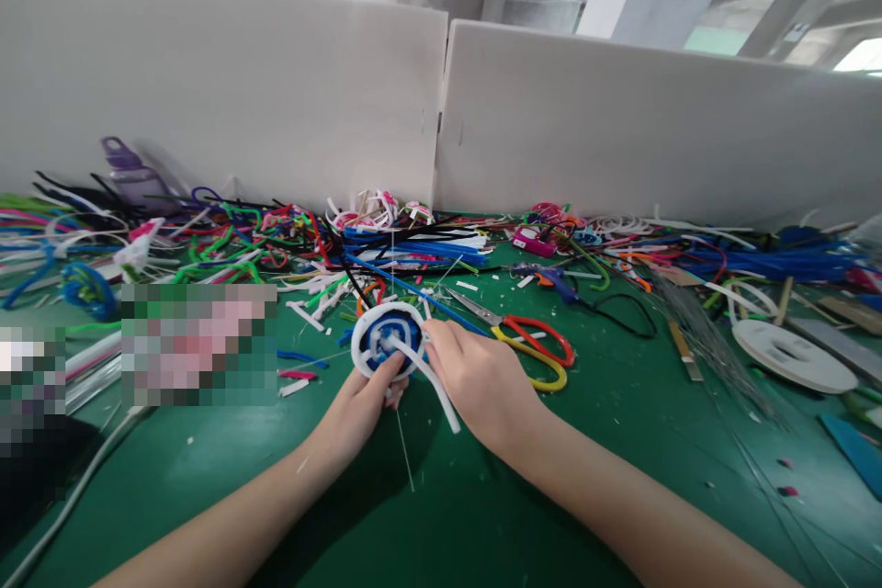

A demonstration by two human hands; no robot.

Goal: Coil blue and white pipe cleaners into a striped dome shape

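Concrete-ceilinged room, bright lamp overhead; 2 pale upright panels [220,92] close off the far side of a green counter [427,524]. Work piece: 1 round coil [381,331], blue and white inside a thick white rim, held up at mid-counter, its face toward me. My left hand [368,395] pinches it at the lower edge, thumb across the front, other fingers behind. My right hand [482,377] pinches at the right rim, fingers drawn together; whether the edge alone or a strip end also lies between them, I cannot tell. 1 white strip [441,400] runs from the coil's middle past my right fingers, loose end pointing down and toward me. Just beyond the right hand: scissors [502,327], 1 red handle loop, 1 yellow, blades aimed away to the left. Behind them, a blue and orange tool [561,287] with a black cord. Far right: a flat white ring [758,344], with a yellow-handled blade [682,349] near it and a blue bundle [764,265] behind. Beyond the coil, more blue strips [441,248] lie in a heap. Far left: 1 purple bottle [134,184], tilted, near the panel.
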